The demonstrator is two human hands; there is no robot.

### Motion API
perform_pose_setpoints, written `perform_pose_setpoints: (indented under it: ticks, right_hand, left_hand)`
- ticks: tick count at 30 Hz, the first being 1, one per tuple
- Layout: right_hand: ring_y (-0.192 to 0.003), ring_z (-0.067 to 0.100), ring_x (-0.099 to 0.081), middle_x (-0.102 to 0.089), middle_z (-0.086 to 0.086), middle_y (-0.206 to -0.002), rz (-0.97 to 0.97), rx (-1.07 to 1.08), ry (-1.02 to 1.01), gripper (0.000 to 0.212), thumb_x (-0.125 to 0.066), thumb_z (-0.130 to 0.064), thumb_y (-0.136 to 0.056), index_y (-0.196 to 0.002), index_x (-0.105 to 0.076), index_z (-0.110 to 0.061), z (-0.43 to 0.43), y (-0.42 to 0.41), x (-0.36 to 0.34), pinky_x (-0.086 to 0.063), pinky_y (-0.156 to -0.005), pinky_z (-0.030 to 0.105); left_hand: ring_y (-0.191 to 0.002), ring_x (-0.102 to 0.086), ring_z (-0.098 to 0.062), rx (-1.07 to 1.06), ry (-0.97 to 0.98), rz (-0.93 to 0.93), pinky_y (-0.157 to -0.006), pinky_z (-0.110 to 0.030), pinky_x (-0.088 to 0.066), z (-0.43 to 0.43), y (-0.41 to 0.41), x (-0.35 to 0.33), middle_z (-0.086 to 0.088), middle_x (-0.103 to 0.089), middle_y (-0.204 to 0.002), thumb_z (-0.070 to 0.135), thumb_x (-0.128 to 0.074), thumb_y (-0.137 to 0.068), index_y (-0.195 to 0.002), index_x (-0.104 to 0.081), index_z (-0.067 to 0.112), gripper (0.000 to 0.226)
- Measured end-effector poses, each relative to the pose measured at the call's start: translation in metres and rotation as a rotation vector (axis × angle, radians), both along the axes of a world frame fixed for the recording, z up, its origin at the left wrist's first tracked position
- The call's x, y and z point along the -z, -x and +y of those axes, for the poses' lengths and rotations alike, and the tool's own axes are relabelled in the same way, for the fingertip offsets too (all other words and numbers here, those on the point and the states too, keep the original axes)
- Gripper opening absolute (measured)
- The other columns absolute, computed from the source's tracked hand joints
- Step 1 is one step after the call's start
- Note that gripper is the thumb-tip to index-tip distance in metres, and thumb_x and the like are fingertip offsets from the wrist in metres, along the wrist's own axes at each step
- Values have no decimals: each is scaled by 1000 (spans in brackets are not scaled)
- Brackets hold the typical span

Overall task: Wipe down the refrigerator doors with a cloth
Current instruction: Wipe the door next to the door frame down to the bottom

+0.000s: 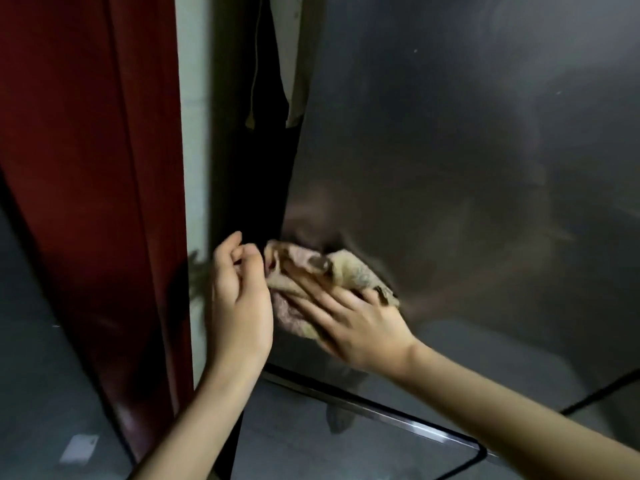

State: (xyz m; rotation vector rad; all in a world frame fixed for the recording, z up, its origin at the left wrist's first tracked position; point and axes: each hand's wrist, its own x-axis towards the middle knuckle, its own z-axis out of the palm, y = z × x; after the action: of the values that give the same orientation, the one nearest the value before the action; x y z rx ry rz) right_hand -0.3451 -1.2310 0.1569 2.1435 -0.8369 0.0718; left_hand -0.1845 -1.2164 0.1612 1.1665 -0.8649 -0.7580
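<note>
The dark glossy refrigerator door (450, 150) fills the right side of the view. A crumpled beige and pink cloth (349, 271) lies against the door near its lower left corner. My right hand (360, 323) presses the cloth to the door with its fingers spread fairly straight. My left hand (239, 296) hovers just left of the cloth, beside the door's edge, fingers loosely curled and holding nothing. Part of the cloth is hidden under my right hand.
A dark red curtain (93, 168) hangs at the left beside a pale wall strip (195, 98). A dark gap (256, 168) runs along the door's left edge. A metal trim (381, 414) marks the door's bottom, with a lower door panel (329, 452) below. The grey floor (31, 393) shows at the lower left.
</note>
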Motion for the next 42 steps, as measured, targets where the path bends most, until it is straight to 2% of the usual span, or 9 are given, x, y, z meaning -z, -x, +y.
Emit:
perform_pose_setpoints:
  ticks: [9, 12, 18, 23, 27, 32, 35, 38, 42]
  right_hand:
    - [-129, 20, -44, -29, 6, -153, -320, -15, 267, 55, -45, -43, -91, -141, -45, -21, -14, -38, -45, -28, -94, 39]
    - [-115, 13, -51, -37, 1, -148, -78, -12, 57, 56, -51, -42, -85, -137, -51, -22, -8, -26, 26, -31, -81, 29]
    - [-75, 16, -59, -61, -1, -128, -192, -64, 50, 61, -47, -38, -79, -138, -48, -24, 4, -18, -23, -23, -64, 28]
    - [-127, 22, -42, -25, 7, -152, -378, -6, 295, 51, -49, -35, -87, -135, -52, -19, -6, -29, -23, -31, -94, 38]
    - [-112, 14, -47, -55, -2, -135, -53, 15, 28, 64, -69, -42, -67, -128, -59, -25, 5, -6, 56, -31, -82, 28]
    - [-79, 16, -57, -67, 1, -118, -299, 53, 138, 55, -55, -37, -75, -129, -59, -24, 17, 14, 4, -27, -64, 29]
    - [-124, 27, -48, -41, 10, -145, -546, 74, 402, 52, -49, -33, -87, -137, -50, -20, 8, 8, -36, -34, -92, 35]
    - [-141, 24, -22, -25, 9, -154, -523, 91, 445, 53, -45, -39, -91, -141, -45, -20, 3, 0, -9, -21, -108, 43]
    - [-113, 18, -55, -49, 1, -139, -239, 73, 222, 46, -44, -43, -92, -134, -47, -26, 22, 46, 42, -34, -75, 32]
  left_hand:
    - [-117, -54, -21, 52, -81, 39, -100, -33, -41, -5, -1, 14, 0, -57, -117, 40, -39, -86, -124, -53, 15, 48]
    - [-106, -58, -16, 58, -111, 86, -91, -15, -41, -7, -6, 16, -2, -62, -110, 24, -39, -101, -117, -55, 15, 24]
    - [-124, -51, -27, 137, -182, 83, -109, -49, -36, -6, -10, 18, -10, -58, -130, 56, -42, -85, -122, -57, 12, 59]
    - [-116, -57, -28, 171, -213, 112, -105, -47, -40, -3, -8, 24, -9, -66, -113, 44, -39, -98, -102, -67, 18, 38]
    - [-109, -60, -23, 163, -209, 89, -102, -40, -43, -2, -8, 24, -4, -66, -105, 48, -42, -93, -88, -63, 29, 28]
    - [-121, -53, -25, 208, -219, 27, -109, -46, -36, 6, -2, 20, -4, -61, -125, 59, -33, -75, -104, -63, 30, 51]
    - [-116, -54, -23, 249, -239, -18, -103, -37, -38, 8, 0, 15, 5, -64, -109, 57, -36, -80, -84, -57, 34, 31]
    - [-114, -49, -13, 260, -227, -143, -92, -23, -31, 11, 6, 14, 14, -56, -107, 38, -42, -99, -113, -58, 30, 23]
    - [-135, -38, -14, 264, -195, -251, -113, -33, -28, 13, 12, 15, 2, -41, -148, 29, -48, -96, -147, -29, 22, 54]
